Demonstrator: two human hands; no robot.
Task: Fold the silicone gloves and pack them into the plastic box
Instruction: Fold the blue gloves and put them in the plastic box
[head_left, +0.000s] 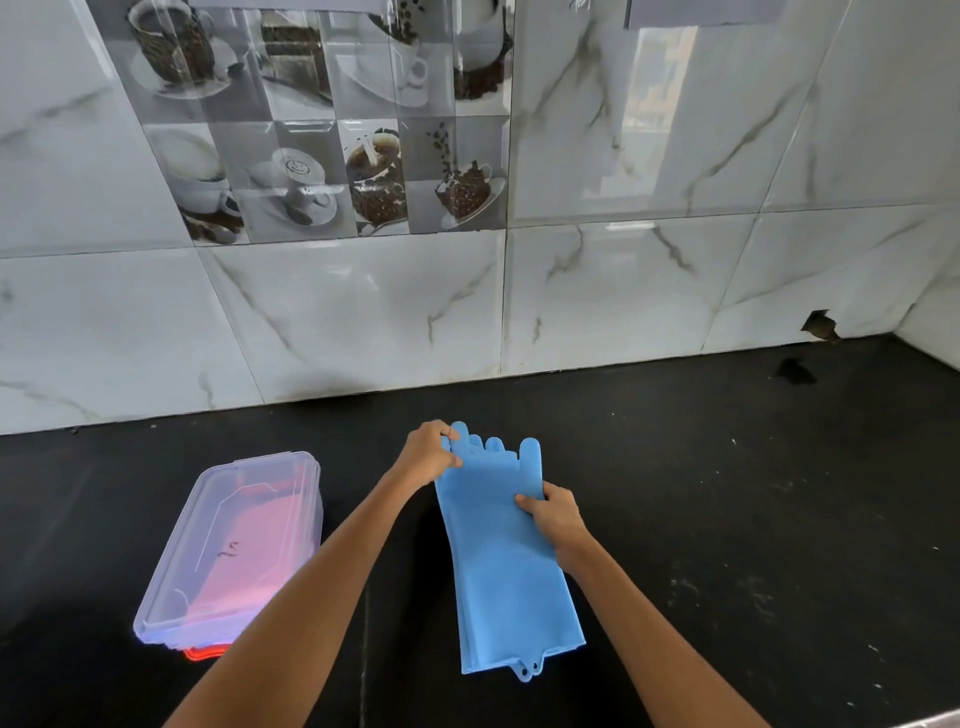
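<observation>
Blue silicone gloves (506, 566) lie stacked flat on the black counter, fingers pointing toward the wall and cuffs toward me. My left hand (428, 452) pinches the glove fingers at the far left corner. Over on the stack's right edge, near the thumb, my right hand (556, 517) is closed on the glove. A clear plastic box (228, 551) stands to the left of the gloves, with its clear lid on and a pink-red tint showing through.
The black counter (727, 493) stretches right and forward of the gloves. A marble-tiled wall (363, 322) rises just behind, with a chipped hole (821, 326) low at the right. An orange-red edge (205, 652) shows under the box's near corner.
</observation>
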